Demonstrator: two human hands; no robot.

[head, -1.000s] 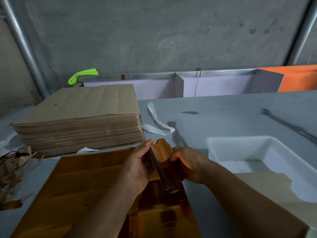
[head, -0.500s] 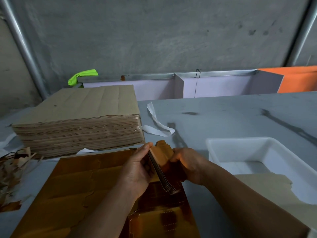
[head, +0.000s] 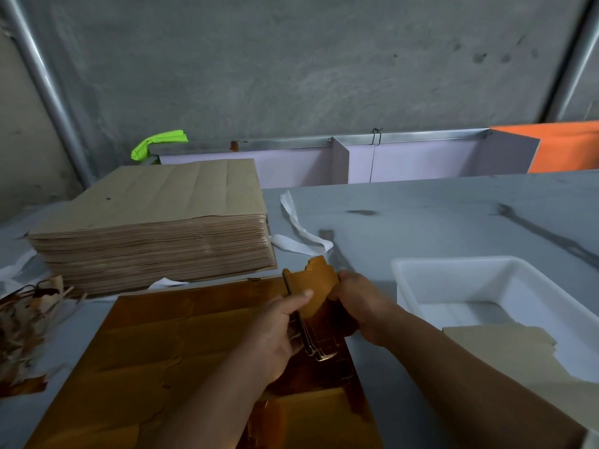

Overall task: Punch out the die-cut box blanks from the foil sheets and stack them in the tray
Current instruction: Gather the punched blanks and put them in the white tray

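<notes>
Your left hand (head: 275, 332) and right hand (head: 363, 306) both grip a thin bundle of gold foil die-cut box blanks (head: 319, 286), fingers curled round its sides. They hold it on edge at centre frame, over the large gold foil sheet (head: 181, 345) on the grey surface (head: 437, 215). At right sits the white plastic tray (head: 453, 259), with a beige card piece (head: 505, 348) across its near corner. Upper left stands a tall stack of brown sheets (head: 155, 228), and paper scraps (head: 22, 319) lie at the left edge.
</notes>
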